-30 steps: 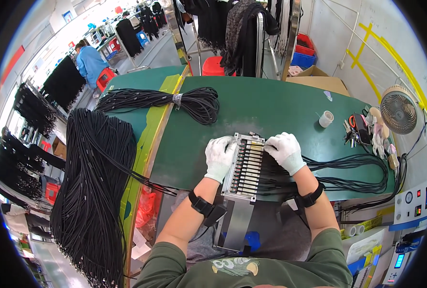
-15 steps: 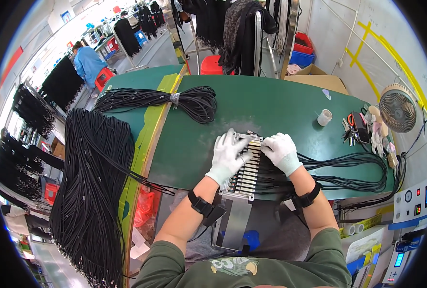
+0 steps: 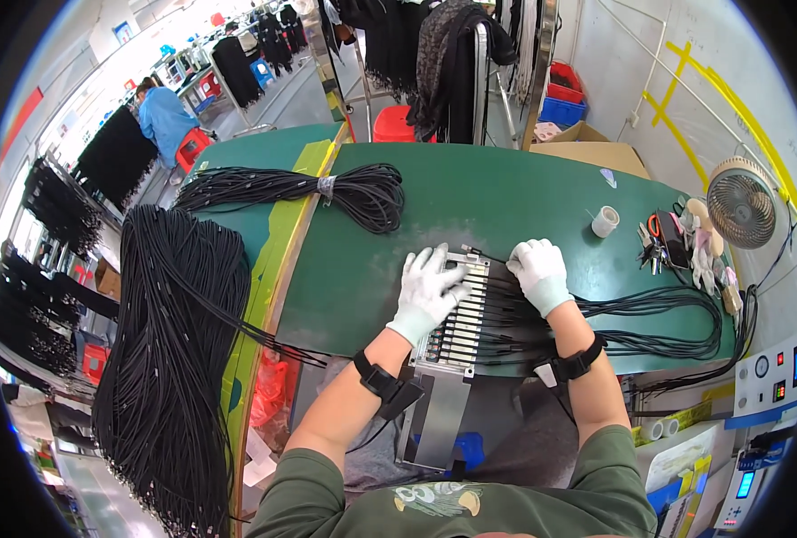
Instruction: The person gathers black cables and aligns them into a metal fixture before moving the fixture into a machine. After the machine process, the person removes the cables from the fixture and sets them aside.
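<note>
A long metal fixture (image 3: 457,350) with a row of slots lies across the near edge of the green table. Light-coloured cable ends sit side by side in its slots, and their black cables (image 3: 506,309) run off to the right. My left hand (image 3: 427,291), in a white glove, rests on the fixture's left side with its fingers spread. Just right of the fixture's far end, my gloved right hand (image 3: 540,271) is closed, fingertips pinched on a thin black cable that leads toward the fixture; the fingers partly hide it.
A large heap of black cables (image 3: 174,341) hangs over the table's left side. Behind it lies a tied cable bundle (image 3: 363,193). At right are a white tape roll (image 3: 606,221), scissors (image 3: 654,224), a fan (image 3: 742,203) and a control box (image 3: 775,375). Another person (image 3: 165,117) sits far left.
My right hand has moved off the fixture to the right and slightly back, pinching a cable. My left hand stays on the fixture, almost unmoved.
</note>
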Tool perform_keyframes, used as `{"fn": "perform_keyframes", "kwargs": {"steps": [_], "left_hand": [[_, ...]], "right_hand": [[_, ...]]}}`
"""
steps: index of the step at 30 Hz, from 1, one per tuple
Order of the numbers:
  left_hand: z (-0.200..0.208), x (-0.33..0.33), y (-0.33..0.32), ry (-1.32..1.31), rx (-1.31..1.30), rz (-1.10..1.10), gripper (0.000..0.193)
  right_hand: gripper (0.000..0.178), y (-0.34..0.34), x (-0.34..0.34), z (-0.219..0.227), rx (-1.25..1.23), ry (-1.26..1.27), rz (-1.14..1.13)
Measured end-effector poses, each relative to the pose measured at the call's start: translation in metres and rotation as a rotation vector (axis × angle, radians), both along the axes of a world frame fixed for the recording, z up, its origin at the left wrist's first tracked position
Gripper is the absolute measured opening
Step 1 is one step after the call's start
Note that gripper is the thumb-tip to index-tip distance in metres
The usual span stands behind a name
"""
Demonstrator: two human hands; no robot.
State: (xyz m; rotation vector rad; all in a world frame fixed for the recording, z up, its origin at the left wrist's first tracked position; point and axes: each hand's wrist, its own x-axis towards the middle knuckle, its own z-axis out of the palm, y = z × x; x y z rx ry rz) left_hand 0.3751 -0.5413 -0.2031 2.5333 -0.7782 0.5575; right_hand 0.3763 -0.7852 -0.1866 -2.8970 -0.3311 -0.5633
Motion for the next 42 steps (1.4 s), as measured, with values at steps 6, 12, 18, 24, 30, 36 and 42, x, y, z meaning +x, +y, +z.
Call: {"fn": "perform_keyframes", "kwargs": {"steps": [6,12,18,24,30,36,42], "left_hand": [[-0.011,0.017,0.012,0.120,-0.422,0.038,0.021],[0.013,0.000,0.002,0.066,-0.461,-0.137,0.015],[0.014,-0.002,0.000,-0.036,-0.452,-0.218,0.015],[0.002,0.009,0.015,0.251,-0.636,0.016,0.019],[-0.004,0.014,0.016,0.124,-0.579,0.111,0.023],[-0.003,0.012,0.017,0.154,-0.486,0.179,0.024],[-0.010,0.017,0.024,0.220,-0.384,0.166,0.024]], "right_hand": [[0.016,0.015,-0.010,0.023,0.194,-0.049,0.358],[0.021,0.049,-0.024,0.030,0.293,-0.121,0.387],[0.022,0.042,-0.023,0.029,0.310,0.072,0.328],[0.020,0.020,-0.016,0.023,0.222,-0.100,0.242],[0.012,0.017,-0.015,0.012,0.527,0.166,0.252],[0.010,0.014,-0.008,0.018,0.217,-0.039,0.212],[0.010,0.014,-0.009,0.020,0.089,-0.048,0.163]]}}
